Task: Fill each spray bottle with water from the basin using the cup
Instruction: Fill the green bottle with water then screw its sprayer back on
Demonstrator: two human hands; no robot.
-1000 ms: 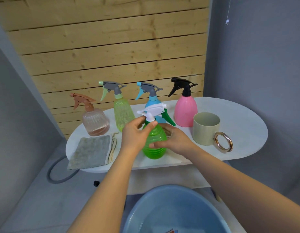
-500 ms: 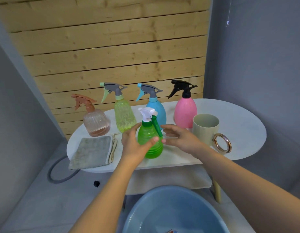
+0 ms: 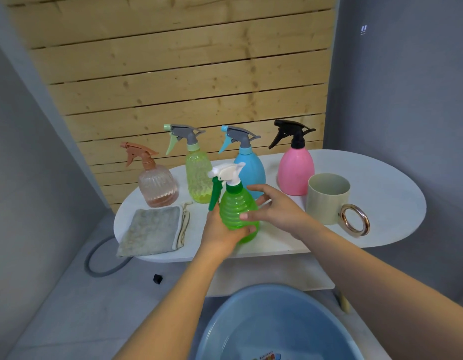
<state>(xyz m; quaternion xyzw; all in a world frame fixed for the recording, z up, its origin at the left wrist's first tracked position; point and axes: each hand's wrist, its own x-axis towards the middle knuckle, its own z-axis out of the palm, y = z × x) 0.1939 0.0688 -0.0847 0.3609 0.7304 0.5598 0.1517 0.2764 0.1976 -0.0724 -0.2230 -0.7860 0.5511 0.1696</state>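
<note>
A green ribbed spray bottle (image 3: 236, 209) with a white head stands near the front of the white oval table (image 3: 386, 193). My left hand (image 3: 220, 231) grips its lower body from the left. My right hand (image 3: 278, 210) is beside it on the right, fingers spread, thumb touching the bottle. Behind stand a clear peach bottle (image 3: 157, 185), a yellow-green bottle (image 3: 197, 175), a blue bottle (image 3: 252, 167) and a pink bottle (image 3: 295, 170). The beige cup (image 3: 327, 197) with a gold ring handle stands right of my hand. The blue basin (image 3: 272, 326) holding water sits on the floor below.
A folded grey cloth (image 3: 153, 229) lies on the table's left front. A grey hose (image 3: 100, 266) curls on the floor under the table's left end. A wooden slat wall backs the table, with grey walls on both sides.
The green bottle has been turned so its spray head now points left instead of right. My left hand dropped from the spray head to the body; my right hand loosened off the bottle.
</note>
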